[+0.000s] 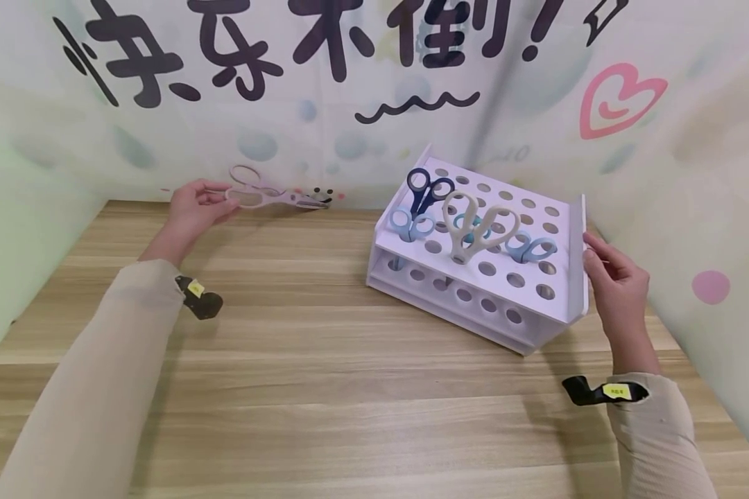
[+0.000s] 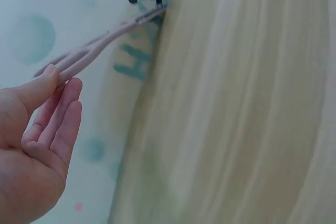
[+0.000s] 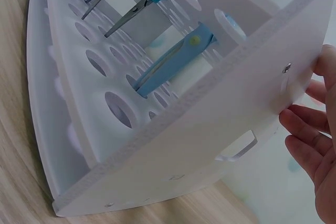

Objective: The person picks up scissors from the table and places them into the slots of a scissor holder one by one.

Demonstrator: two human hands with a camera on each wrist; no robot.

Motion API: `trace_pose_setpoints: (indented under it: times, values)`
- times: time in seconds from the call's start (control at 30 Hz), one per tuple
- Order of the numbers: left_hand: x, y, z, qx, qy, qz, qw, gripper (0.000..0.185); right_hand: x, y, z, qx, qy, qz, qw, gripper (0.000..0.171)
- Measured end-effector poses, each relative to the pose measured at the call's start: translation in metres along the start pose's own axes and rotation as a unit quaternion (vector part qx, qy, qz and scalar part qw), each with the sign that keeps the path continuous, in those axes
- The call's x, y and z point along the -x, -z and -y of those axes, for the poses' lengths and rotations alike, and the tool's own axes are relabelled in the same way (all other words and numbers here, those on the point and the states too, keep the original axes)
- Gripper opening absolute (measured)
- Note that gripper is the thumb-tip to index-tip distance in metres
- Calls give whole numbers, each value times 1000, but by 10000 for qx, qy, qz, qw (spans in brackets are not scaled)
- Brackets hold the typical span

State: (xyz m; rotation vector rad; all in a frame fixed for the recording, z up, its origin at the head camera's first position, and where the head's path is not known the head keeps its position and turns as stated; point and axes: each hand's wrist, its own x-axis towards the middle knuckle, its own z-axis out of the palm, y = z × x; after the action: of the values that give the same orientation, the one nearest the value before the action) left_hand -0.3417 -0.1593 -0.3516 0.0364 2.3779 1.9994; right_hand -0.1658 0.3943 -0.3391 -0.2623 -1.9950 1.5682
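My left hand [image 1: 193,208] pinches one handle loop of pale pink scissors [image 1: 261,196] between thumb and fingers at the back left. Their blades point right, with the tips close to the wall's foot. In the left wrist view the scissors [image 2: 89,52] appear nearly edge-on. On the right, my right hand [image 1: 618,287] holds the side panel of a white rack [image 1: 468,333] with rows of round holes. Thumb and fingertips [image 3: 294,121] meet that panel near its back edge in the right wrist view.
Standing in the rack are dark blue scissors [image 1: 426,190], large cream scissors [image 1: 474,225], teal scissors [image 1: 479,223] and two light blue pairs, one left [image 1: 410,225] and one right [image 1: 527,247]. A printed wall covering [image 1: 324,138] borders the wooden table [image 1: 299,388].
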Motion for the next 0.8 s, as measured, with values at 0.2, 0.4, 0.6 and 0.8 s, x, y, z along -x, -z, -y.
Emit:
trace_pose_setpoints:
  times: [0.2,0.4,0.6,0.8]
  values:
    - [-5,-15,-19,-536,-514,-236,9970,36,0,0,-1,5,28,-27,10000,31]
    - [-10,-30,-34,-935,-1017,-475,9893,33,0,-1,0,-37,54,18,10000,32]
    - [-12,-36,-51,-975,-1371,-658,9836,31,0,-1,-1,-101,102,43,9999,31]
    - [-12,-34,-73,-1192,-1505,-750,9785,31,0,-1,-1,-152,134,-6,9998,30]
